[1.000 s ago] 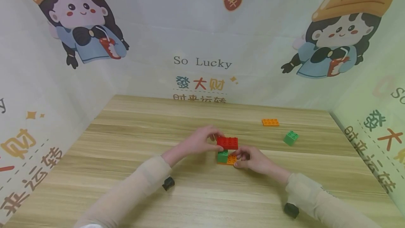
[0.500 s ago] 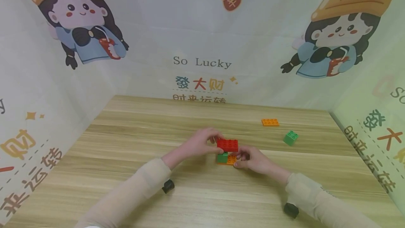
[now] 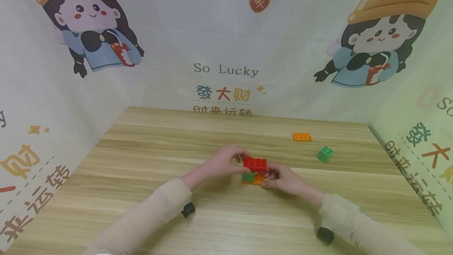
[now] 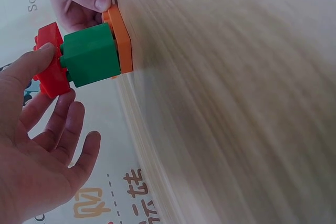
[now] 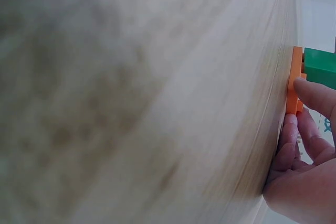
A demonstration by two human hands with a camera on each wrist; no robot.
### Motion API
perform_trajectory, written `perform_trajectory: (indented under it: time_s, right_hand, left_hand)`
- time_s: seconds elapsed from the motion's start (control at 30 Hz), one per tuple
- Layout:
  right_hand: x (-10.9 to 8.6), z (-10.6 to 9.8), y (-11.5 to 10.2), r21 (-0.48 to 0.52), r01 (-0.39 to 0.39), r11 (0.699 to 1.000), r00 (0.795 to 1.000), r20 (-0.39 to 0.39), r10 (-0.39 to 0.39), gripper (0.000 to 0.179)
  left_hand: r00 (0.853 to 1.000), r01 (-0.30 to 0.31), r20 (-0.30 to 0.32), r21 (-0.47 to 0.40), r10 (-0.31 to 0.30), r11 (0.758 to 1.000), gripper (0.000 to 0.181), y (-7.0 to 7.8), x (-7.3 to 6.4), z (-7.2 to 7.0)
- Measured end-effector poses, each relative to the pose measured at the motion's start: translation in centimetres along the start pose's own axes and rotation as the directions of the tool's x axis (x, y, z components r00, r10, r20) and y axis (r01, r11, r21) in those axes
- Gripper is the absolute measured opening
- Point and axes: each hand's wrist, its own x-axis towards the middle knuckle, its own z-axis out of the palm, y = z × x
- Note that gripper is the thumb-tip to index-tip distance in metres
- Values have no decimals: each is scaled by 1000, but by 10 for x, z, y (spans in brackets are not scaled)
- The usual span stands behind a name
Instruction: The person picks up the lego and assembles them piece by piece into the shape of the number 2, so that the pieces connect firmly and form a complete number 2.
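My left hand [image 3: 226,161] pinches a red toy brick [image 3: 255,165] by its left end, thumb on the near side and fingers on the far side. The red brick sits right at the studs of a green brick [image 4: 92,55], level above it. That green brick stands on the left half of a thin orange brick [image 3: 259,179] lying on the table. My right hand [image 3: 284,179] grips the orange brick's right end between thumb and fingers, as the right wrist view shows too. The orange brick's right-hand studs are bare, under the red brick's overhang.
Farther back on the wooden table [image 3: 159,137] lies another thin orange brick [image 3: 302,137]. A second green brick [image 3: 325,154] stands to the right of it. Printed cloth walls [image 3: 170,23] enclose the table at the back and both sides.
My left hand has lowered the red brick onto the green brick's top, covering more of the green brick in the head view. My right hand has kept its place on the orange brick.
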Motion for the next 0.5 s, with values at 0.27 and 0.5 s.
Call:
perform_trajectory:
  time_s: [0.27,0.5]
  right_hand:
    - [-1,0,-2,10,-12,1000,1000,1,12,25]
    - [0,0,-1,17,-12,1000,1000,-1,12,24]
  left_hand:
    - [1000,-4,-9,-1,4,1000,35,1,-1,1]
    - [1000,20,-6,-14,-20,1000,36,2,-2,1]
